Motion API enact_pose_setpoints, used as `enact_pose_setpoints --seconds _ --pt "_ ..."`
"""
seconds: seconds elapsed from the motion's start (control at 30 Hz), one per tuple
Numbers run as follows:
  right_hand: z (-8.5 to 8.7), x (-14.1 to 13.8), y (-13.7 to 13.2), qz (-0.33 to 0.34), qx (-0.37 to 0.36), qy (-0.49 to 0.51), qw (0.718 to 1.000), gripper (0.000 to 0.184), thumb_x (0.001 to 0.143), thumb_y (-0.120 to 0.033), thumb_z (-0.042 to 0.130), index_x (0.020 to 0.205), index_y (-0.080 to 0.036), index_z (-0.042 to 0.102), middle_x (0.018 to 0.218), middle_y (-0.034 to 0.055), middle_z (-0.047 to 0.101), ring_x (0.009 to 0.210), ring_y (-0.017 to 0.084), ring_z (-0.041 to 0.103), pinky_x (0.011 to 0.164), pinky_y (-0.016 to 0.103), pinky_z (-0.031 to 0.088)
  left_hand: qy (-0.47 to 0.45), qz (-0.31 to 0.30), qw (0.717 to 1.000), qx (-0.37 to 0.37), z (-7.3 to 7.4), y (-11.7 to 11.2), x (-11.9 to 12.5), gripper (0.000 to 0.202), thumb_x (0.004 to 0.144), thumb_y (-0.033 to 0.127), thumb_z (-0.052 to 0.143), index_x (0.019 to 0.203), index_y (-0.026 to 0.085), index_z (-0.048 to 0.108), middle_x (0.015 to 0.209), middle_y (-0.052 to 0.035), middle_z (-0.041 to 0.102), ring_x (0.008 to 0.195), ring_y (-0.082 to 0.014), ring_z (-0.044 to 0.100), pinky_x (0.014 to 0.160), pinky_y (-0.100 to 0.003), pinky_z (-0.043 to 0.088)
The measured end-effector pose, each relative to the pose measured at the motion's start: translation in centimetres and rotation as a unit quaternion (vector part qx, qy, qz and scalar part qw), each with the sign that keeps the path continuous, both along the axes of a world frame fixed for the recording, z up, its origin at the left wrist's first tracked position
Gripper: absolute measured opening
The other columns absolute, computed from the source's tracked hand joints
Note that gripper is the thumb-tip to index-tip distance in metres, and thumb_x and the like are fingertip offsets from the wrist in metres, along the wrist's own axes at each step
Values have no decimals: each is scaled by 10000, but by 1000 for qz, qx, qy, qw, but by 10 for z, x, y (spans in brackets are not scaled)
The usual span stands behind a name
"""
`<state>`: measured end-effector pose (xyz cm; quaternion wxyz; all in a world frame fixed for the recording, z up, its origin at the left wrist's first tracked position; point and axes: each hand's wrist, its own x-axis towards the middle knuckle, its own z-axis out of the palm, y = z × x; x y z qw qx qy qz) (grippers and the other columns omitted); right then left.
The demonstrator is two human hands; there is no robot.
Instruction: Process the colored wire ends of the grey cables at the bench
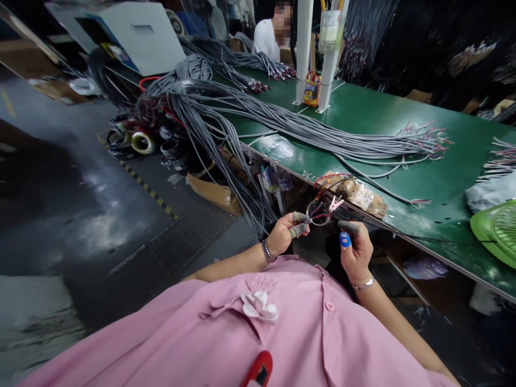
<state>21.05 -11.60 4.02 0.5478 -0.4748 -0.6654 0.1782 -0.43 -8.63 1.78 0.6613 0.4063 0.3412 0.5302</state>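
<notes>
In front of my pink shirt, my left hand [287,232] is closed, its taped thumb and fingertip pinching a grey cable end. Thin coloured wires [318,216] fan out from it toward the table edge. Just to the right, my right hand [357,251] is closed too, with blue tape on the thumb and a grey cover on the index finger. Whatever lies between those fingertips is too small to make out. A pink clip [335,204] sits above and between both hands, beside a tape-wrapped block [357,193] at the table edge.
Long bundles of grey cables [298,121] lie across the green table [363,107] and hang off its left edge. A green plastic fan-like object [495,231] stands at the right. Behind the table is a person [266,37]. A cardboard box [213,193] is on the floor.
</notes>
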Motion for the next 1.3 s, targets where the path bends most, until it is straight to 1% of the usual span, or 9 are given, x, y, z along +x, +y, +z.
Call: enact_pose_setpoints --seconds 0.17,0.33,0.47,0.63,0.73,0.9,1.07,1.17,1.3 --pt "12 -10 7 24 12 -107 994 475 809 -477 675 1199 -213 616 1168 144 591 1035 311 575 865 435 487 123 25 989 83 -1 -4 4 305 742 335 794 967 147 709 846 -46 716 755 -131 649 750 -267 527" --pt "6 -28 16 80 -92 -100 988 254 837 -430 676 990 -227 669 949 87 673 861 242 625 766 357 511 241 46 951 190 -4 -5 3 255 771 283 755 1003 178 740 950 -79 741 868 -190 680 845 -325 538" --pt "-3 -32 19 85 -128 -64 986 134 860 -339 655 914 -224 698 902 73 706 822 232 656 748 350 517 280 61 933 217 -7 -4 1 250 759 247 755 1000 184 735 969 -85 740 898 -201 682 884 -340 527" --pt "-5 -26 20 114 -129 -64 983 105 880 -253 607 908 -225 704 866 57 709 799 218 660 744 343 512 217 0 961 172 -6 -1 -1 424 811 282 717 1194 152 593 927 -81 718 840 -162 681 818 -291 528" --pt "-2 -23 18 119 -122 -57 984 93 882 -253 602 898 -224 689 851 51 697 775 208 645 719 330 498 212 -58 965 144 -1 2 -2 370 832 351 697 1127 138 626 893 -78 705 784 -148 664 754 -264 525" --pt "12 -29 11 139 -88 -146 976 109 898 -261 571 858 -214 660 766 41 631 686 176 567 635 292 430 246 20 960 133 2 2 -1 290 880 427 620 968 154 664 753 -25 648 653 -111 589 622 -224 485" --pt "24 -44 5 153 23 -297 942 115 823 -148 547 724 -198 577 738 43 572 665 166 486 612 293 351 122 45 990 61 0 1 6 328 858 486 633 918 168 576 703 17 587 573 -76 498 568 -206 424" --pt "26 -51 5 156 60 -323 931 103 806 -120 536 747 -194 578 750 46 581 688 169 483 639 294 345 36 53 998 3 -1 1 9 369 796 493 695 922 174 558 712 23 580 592 -75 494 580 -205 411" --pt "25 -54 4 164 70 -327 928 105 804 -111 527 766 -193 581 762 49 596 701 173 488 649 295 348 -2 53 998 -30 1 0 11 361 745 440 746 886 170 553 707 24 580 611 -73 504 595 -198 403"
